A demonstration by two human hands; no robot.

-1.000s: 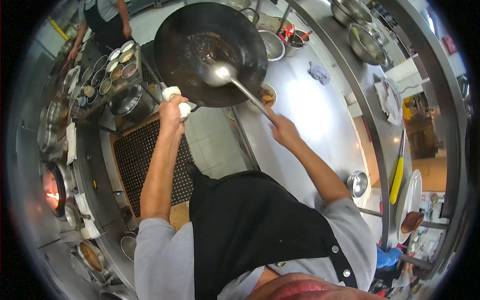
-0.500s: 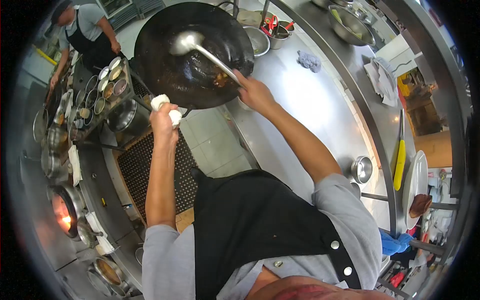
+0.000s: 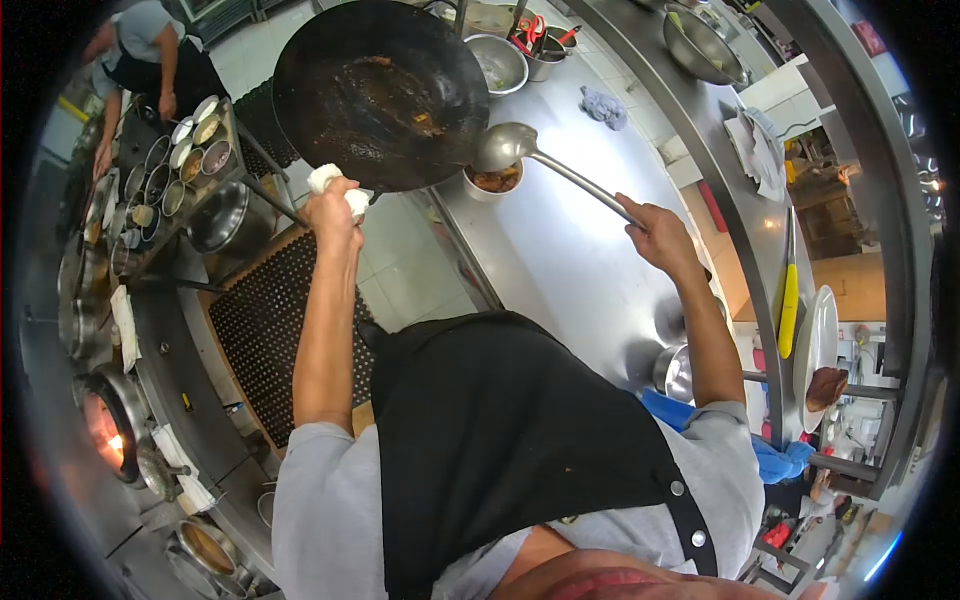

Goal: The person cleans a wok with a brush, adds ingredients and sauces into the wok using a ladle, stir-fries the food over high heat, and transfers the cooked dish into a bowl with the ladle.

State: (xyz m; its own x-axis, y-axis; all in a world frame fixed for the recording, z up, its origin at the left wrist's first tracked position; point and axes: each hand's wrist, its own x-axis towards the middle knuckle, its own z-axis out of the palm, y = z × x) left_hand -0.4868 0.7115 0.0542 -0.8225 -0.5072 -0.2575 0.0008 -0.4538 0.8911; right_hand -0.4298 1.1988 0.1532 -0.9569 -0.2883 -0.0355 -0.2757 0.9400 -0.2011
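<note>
My left hand is closed around a white cloth at the near edge of a large black wok. The wok is tilted, and brown residue coats its inside. In my right hand is a long-handled metal ladle, gripped near the end of its handle. The ladle's bowl is just right of the wok's rim, over a white bowl of brown food on the steel counter. The wok's handle under the cloth is hidden.
A metal bowl and a pot of utensils stand behind. A grey cloth lies on the counter. To the left are seasoning containers, a lit burner and another person. A yellow-handled tool rests on the right shelf.
My right hand has moved right, taking the ladle out of the wok and over the white bowl. The bowl with brown food now shows. The wok has shifted slightly upward in view.
</note>
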